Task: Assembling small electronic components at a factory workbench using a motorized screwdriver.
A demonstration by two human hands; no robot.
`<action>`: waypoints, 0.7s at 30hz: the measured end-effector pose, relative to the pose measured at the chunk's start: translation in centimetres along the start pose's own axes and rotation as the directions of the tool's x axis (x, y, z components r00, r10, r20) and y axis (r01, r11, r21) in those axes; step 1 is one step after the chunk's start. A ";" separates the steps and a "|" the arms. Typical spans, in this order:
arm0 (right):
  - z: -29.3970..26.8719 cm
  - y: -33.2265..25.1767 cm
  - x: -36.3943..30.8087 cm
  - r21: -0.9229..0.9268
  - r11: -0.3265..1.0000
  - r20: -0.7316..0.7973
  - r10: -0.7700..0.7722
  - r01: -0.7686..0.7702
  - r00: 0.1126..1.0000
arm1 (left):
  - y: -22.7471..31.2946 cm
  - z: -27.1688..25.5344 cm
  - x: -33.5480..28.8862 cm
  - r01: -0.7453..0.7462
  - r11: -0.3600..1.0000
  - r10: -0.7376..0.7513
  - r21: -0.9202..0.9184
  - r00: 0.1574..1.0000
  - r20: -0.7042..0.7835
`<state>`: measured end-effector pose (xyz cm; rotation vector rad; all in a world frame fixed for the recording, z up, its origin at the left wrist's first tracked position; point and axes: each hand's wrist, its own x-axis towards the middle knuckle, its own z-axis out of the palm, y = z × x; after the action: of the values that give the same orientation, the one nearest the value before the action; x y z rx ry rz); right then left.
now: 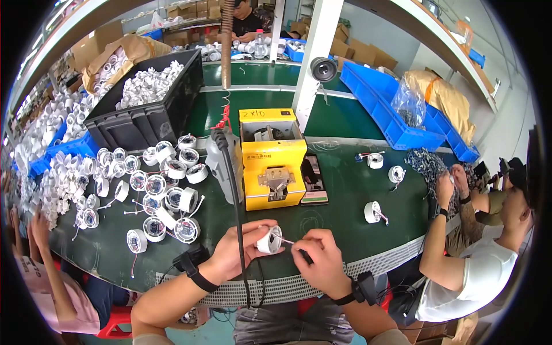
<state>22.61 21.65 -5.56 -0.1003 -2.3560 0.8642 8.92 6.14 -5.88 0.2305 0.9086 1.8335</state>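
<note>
In front of the yellow bench machine (275,158), my left hand (234,252) grips a small white round housing (268,242) between thumb and fingers, its open side turned to the right. A short thin wire (285,240) runs out of the housing toward my right hand (322,261). The thumb and index finger of that hand pinch the wire's end; the tip itself is hidden. A black cable (237,221) hangs down across the fingers of my left hand. Several similar white housings with boards and wires (155,185) lie on the green table to the left.
A black crate (152,103) of small white parts stands at the back left. Three housings (372,212) lie to the right. Blue bins (379,106) and a dark wire pile (426,167) are farther right. A white post (317,57) rises behind the machine. Co-workers sit on both sides.
</note>
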 end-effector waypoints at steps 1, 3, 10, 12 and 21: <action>-0.3 0.4 0.3 -0.054 0.993 -0.026 -0.108 0.107 0.994 | -0.1 0.0 0.0 -0.016 0.999 0.016 -0.029 1.000 -0.003; -0.4 0.8 0.7 -0.030 0.979 -0.062 -0.202 0.200 0.977 | -0.3 -0.1 0.0 -0.036 0.997 0.035 -0.063 0.999 -0.006; 0.9 -0.8 1.6 0.724 0.593 0.217 0.291 -0.353 0.932 | -0.6 0.3 -0.2 -0.139 0.985 0.160 -0.097 0.955 0.250; 1.2 -0.7 1.5 0.696 0.638 0.207 0.261 -0.329 0.943 | -0.7 0.3 -0.2 -0.118 0.988 0.141 -0.096 0.949 0.281; 1.9 -0.4 1.0 0.724 0.546 0.226 0.389 -0.421 0.893 | -1.5 0.6 -0.4 -0.200 0.974 0.226 -0.109 0.918 0.326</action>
<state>20.72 20.55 -5.94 -0.2901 -1.8069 2.0498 10.49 6.34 -6.42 0.5987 0.5915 1.9449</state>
